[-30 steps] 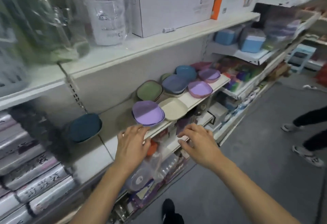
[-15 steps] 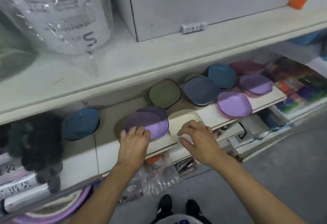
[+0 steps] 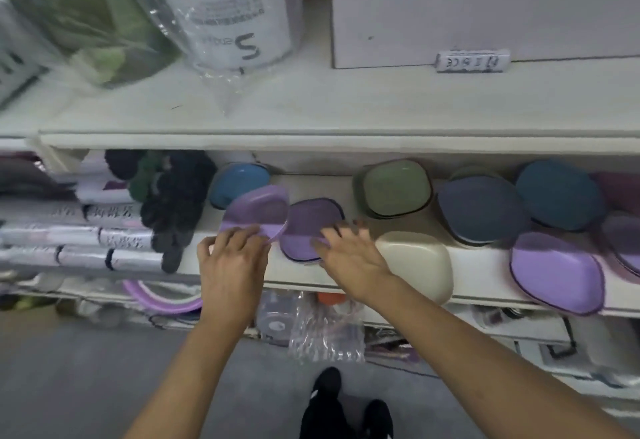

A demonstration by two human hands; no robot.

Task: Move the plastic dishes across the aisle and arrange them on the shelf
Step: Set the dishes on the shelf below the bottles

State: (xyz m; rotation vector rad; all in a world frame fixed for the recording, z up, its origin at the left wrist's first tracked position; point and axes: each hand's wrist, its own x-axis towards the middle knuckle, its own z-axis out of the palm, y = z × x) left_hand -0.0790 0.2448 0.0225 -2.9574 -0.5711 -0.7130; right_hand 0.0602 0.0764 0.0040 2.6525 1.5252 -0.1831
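Purple dish [image 3: 258,211] lifted by left hand [image 3: 230,262]; two hands visible.

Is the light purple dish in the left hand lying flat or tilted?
Tilted. The left hand pinches the light purple dish by its near rim, and its far edge rises above the purple stack.

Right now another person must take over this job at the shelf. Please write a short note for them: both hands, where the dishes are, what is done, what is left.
Left hand: grip on a lilac dish, tilted up off the shelf.
Right hand: open, fingers on the purple stack.
On the shelf: blue dish at the back, green dish, cream dish, more dark and purple dishes to the right.
Done: most dishes placed.
Left: probably set the lilac dish down and straighten the rows.
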